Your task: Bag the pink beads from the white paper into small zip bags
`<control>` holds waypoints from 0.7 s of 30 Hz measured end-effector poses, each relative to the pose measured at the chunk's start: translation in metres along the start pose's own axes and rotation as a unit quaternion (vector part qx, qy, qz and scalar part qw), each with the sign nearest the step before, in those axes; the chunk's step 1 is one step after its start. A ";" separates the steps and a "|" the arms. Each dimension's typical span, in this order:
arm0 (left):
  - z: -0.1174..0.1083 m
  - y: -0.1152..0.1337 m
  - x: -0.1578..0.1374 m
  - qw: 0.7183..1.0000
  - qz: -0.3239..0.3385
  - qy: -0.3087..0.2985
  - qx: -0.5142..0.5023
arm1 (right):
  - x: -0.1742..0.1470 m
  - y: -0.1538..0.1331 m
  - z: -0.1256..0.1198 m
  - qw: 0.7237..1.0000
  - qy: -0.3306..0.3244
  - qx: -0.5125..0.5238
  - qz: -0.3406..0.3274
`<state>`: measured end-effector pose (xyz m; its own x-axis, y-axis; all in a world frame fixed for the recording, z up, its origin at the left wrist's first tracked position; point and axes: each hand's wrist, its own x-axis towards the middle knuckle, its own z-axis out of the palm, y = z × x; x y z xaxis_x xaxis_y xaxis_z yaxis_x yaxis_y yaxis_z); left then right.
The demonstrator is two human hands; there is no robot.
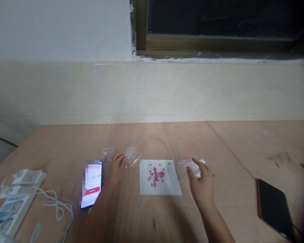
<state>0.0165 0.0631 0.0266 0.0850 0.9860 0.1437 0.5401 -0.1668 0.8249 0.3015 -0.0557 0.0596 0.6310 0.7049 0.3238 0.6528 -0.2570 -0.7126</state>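
Observation:
My left hand point(118, 168) is closed at the left edge of a small clear plastic bag point(133, 156); something pink shows by its fingertips. Just left of that hand lies another small clear bag point(107, 153) with pink tablets inside. Many small pink tablets point(156, 175) are scattered on a white sheet of paper point(145, 189) between my hands. To the right of the sheet, my right hand point(202, 179) hovers over or rests by clear bags point(182, 166), thumb and forefinger apart, with nothing visible between them.
A lit phone point(92, 184) lies beside my left forearm. Farther left are a white power strip point(14, 206) and tangled white cables point(58, 202). A dark phone-like device point(275, 206) lies at the right on the wooden table point(147, 216). The wall point(91, 91) stands behind.

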 end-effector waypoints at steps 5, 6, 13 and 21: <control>-0.015 0.021 -0.016 0.999 0.026 -0.013 -0.024 | -0.018 -0.039 0.014 0.948 -0.184 0.242 0.094; -0.017 0.025 -0.022 0.998 0.036 -0.030 -0.033 | -0.021 -0.047 0.017 0.921 -0.237 0.286 0.120; -0.014 0.033 -0.059 0.989 0.054 -0.120 -0.067 | -0.026 -0.079 0.051 0.768 -0.418 0.412 0.255; -0.025 0.034 -0.057 0.983 0.066 -0.155 -0.075 | -0.023 -0.073 0.065 0.784 -0.441 0.386 0.206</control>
<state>0.0091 0.0010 0.0599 0.4101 0.9066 0.0996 0.3795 -0.2690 0.8852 0.2121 -0.0101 0.0641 -0.0353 0.9376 -0.3460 -0.1939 -0.3461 -0.9179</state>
